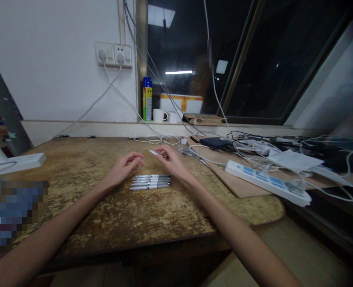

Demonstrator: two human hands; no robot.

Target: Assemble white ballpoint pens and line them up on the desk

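Observation:
Several white-and-grey pens (150, 182) lie side by side in a row on the worn wooden table (128, 223). Beyond the row, my right hand (168, 159) is closed on a slim white pen (153, 152). Only its one end shows, pointing left out of my fingertips; the rest is hidden by the hand. Just to the left, my left hand (127, 166) hovers with bent fingers and the thumb a little apart from them. I see nothing held in it. Both hands are above the table, on either side of the pens' far edge.
At right, a white power strip (267, 181) and tangled cables lie on and beside a brown board (234, 185). Small metallic pieces (184, 151) lie past my right hand. Another power strip (29, 162) is at left. A spray can (147, 99) and white mug (158, 115) stand on the sill.

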